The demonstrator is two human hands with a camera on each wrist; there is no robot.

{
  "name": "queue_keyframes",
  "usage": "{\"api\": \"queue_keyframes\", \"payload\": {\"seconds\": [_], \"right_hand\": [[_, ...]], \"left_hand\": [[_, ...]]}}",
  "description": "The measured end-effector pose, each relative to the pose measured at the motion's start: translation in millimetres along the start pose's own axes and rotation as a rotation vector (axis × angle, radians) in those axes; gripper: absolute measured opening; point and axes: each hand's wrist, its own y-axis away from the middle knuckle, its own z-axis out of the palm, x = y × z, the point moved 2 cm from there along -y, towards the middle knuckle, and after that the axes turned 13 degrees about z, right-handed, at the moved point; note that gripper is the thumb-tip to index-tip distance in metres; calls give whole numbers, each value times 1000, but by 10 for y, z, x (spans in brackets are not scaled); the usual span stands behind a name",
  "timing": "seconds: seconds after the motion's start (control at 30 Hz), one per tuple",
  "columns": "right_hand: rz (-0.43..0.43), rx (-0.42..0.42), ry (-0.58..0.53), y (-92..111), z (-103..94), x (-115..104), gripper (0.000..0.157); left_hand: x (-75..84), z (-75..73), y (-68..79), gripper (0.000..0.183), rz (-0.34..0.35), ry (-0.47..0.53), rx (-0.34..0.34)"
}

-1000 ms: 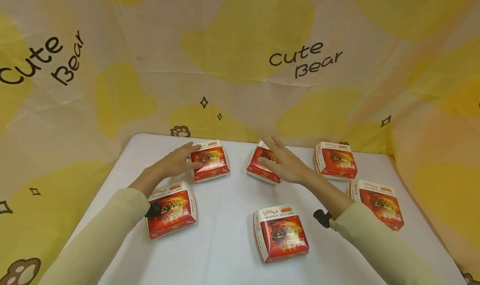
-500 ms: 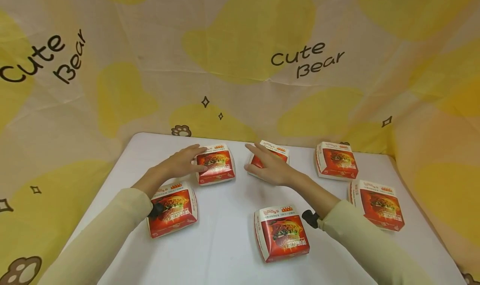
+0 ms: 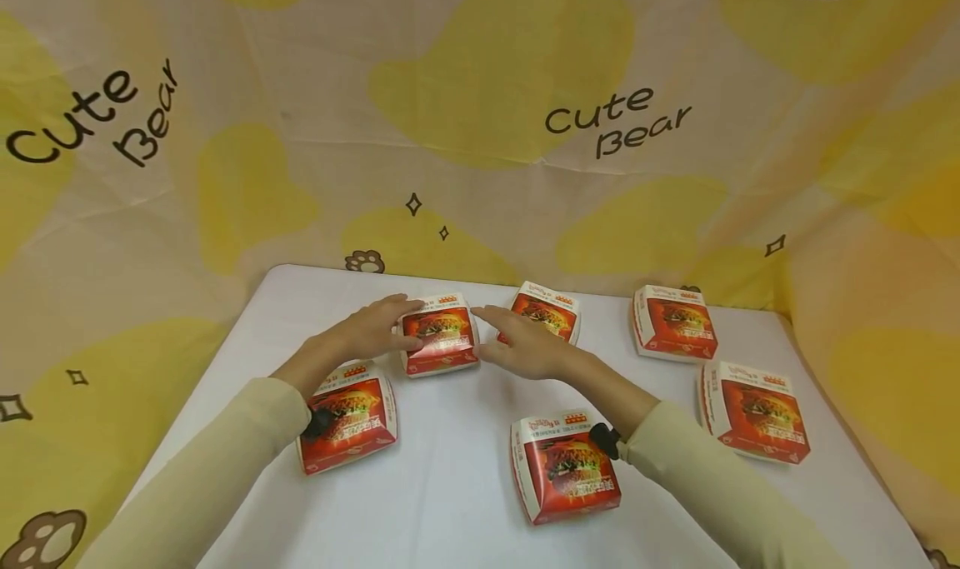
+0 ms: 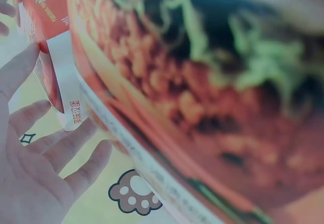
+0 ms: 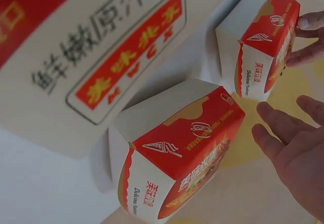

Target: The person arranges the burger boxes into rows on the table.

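A red and white burger box (image 3: 442, 334) lies on the table between both hands. My left hand (image 3: 367, 332) rests against its left side, thumb and fingers extended along that side and over its edge. From the right, my right hand (image 3: 532, 348) reaches in, its fingertips right at the box's right edge. In the left wrist view, the left hand (image 4: 40, 168) has spread fingers at a white side panel. Relaxed, extended fingers belong to the right hand (image 5: 298, 148) in the right wrist view. Just behind that hand sits another burger box (image 3: 551, 309), partly covered by it.
Similar burger boxes lie near the left forearm (image 3: 348, 423), at front centre (image 3: 566, 477), at back right (image 3: 675, 323) and at right (image 3: 757, 415). The white table (image 3: 442, 502) meets a yellow patterned cloth (image 3: 480, 136) behind.
The left hand and the burger box beside it have shifted right and slightly nearer. My right hand has moved left from over the back middle box to the right edge of that box.
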Motion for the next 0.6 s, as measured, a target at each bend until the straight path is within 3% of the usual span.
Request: {"api": "queue_keyframes", "payload": {"seconds": [0.23, 0.6], "right_hand": [[-35, -51, 10, -12, 76, -17, 63], [-39, -48, 70, -29, 154, -41, 55]], "left_hand": [[47, 16, -11, 75, -4, -7, -17], [62, 32, -20, 70, 31, 8, 0]]}}
